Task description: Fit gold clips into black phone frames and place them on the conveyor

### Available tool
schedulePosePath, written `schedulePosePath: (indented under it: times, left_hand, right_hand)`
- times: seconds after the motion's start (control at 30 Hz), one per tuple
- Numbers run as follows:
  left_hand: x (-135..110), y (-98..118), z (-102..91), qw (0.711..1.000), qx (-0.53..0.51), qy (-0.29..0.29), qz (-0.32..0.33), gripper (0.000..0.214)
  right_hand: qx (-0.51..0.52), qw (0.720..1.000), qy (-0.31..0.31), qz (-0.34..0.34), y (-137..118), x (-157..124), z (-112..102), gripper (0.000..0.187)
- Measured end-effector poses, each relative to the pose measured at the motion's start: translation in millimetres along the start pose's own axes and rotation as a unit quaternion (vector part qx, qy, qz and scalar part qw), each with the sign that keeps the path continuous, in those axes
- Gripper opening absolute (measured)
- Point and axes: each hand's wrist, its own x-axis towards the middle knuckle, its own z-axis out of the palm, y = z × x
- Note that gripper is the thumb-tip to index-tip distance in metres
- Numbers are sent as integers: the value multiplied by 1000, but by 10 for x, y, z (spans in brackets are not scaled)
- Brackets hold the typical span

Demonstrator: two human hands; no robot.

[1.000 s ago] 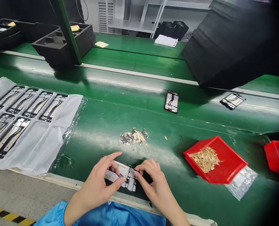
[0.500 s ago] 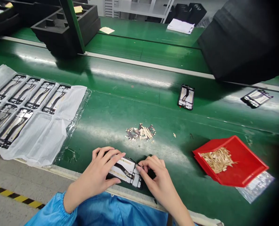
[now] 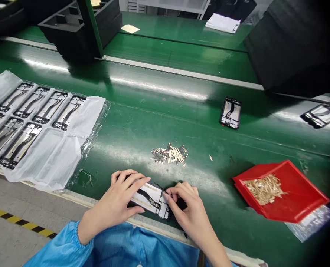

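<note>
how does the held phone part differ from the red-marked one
The held part runs crosswise in view; the red-marked part runs nearly up and down. The left hand partly covers the held part; the red-marked part lies untouched. Both have dark frames around pale panels.

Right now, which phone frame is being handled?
The phone frame between left hand and right hand; others lie untouched, in the tray or farther back.

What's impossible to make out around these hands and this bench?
All in the head view:
- Left end of the device frame: mostly covered by the left hand.
- Whether the right hand pinches anything: its fingers hide it.
- White tray: cut off by the left edge.
- Writing on the papers: too small.
</note>
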Motion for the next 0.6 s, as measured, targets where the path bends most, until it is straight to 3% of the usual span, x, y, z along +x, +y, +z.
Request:
schedulePosePath:
  times: [0.3,0.6]
  left_hand:
    - [23,5,-8,1000,-16,-9,2,104]
    - [91,-7,-43,999,-42,-21,21,97]
  right_hand:
    - [-50,993,56,-88,54,-60,101,12]
    - [-11,994,84,-69,0,-47,72,11]
